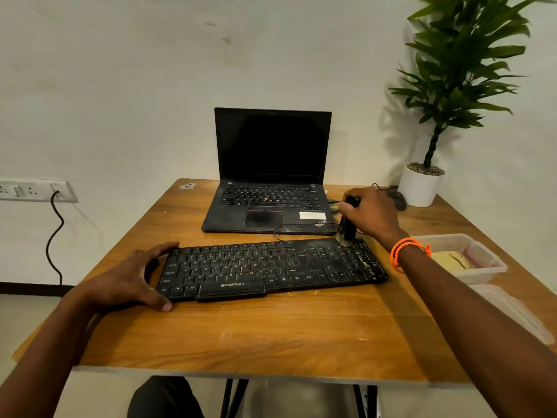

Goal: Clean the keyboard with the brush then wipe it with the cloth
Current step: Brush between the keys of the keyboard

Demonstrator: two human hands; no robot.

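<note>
**Brushing the keyboard's far right corner**

The keyboard (271, 268) lies across the middle of the wooden table (241, 333), just in front of an open laptop (271, 176). To do this brushing step well, I judge the bristles should sweep along the gaps between key rows and off the edge, with light pressure so grit lifts rather than packs in.

The keyboard is black, flat and visibly dusty, with pale smears toward its right end.

The right hand (370, 214) is closed around the dark brush (348, 227), held upright with bristles touching the top right keys. The left hand (132, 276) is spread wide, bracing the left end.

The cloth (452, 260) appears to sit in a clear container (482, 251) at the right.
</note>
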